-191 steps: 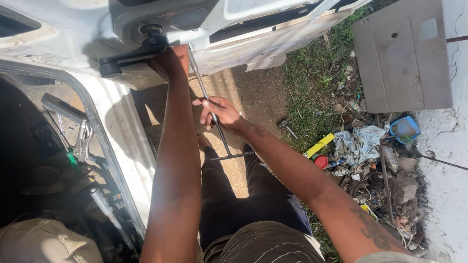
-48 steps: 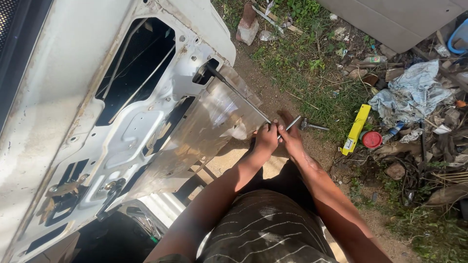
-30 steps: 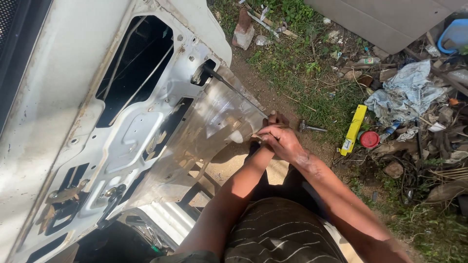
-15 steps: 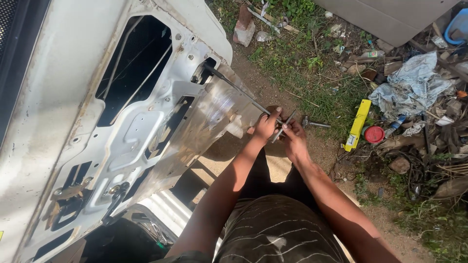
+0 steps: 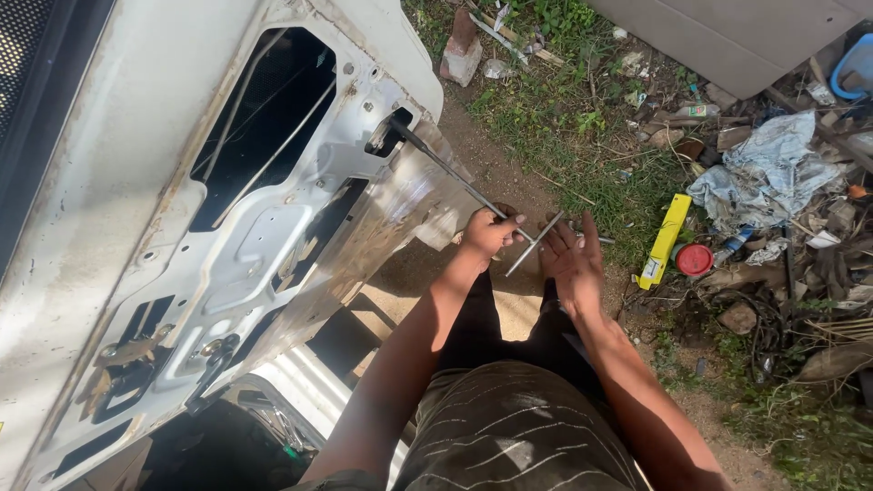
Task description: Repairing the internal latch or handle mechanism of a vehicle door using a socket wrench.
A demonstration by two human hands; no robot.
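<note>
The bare white car door (image 5: pixel 182 227) fills the left side, and the long T-handle wrench (image 5: pixel 455 186) runs from its socket end in the door's edge out to the crossbar; I'd keep that shaft dead in line with the fastener so it doesn't cam off; left hand (image 5: pixel 486 232) is wrapped round the shaft by the crossbar, forearm straight out; right hand (image 5: pixel 573 259) is flat, fingers spread, palm against the bar's lower end, not gripping.

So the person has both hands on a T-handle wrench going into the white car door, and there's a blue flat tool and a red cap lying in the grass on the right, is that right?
Nearly. The head view shows the flat tool in the grass is yellow, not blue. The rest holds: the left hand and right hand work the T-handle wrench into the white car door, beside the red cap.
</note>
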